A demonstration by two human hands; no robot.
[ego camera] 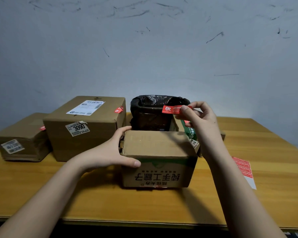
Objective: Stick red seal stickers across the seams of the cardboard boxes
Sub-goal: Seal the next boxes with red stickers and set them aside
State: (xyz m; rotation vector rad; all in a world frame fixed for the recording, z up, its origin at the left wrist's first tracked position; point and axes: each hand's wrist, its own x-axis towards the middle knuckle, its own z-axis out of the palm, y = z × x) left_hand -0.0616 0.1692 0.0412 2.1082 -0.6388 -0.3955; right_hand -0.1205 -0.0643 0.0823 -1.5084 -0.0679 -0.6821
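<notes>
A small bin (151,115) lined with a black plastic bag (155,99) stands at the back of a yellow wooden table (258,200), before a scuffed grey-white wall (144,48).

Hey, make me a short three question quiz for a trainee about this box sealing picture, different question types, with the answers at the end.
1. True or false: the right hand pinches a red rectangular seal sticker up in the air, not yet stuck to anything.
2. Multiple choice: the left hand grips which thing? A) the large brown cardboard box with the white shipping label B) the small brown cardboard box with green print C) the bin lined with a black plastic bag
3. Fill in: the red and white sticker sheet lies on the wooden table to the person's ____.

Key: 1 true; 2 B; 3 right.
</notes>
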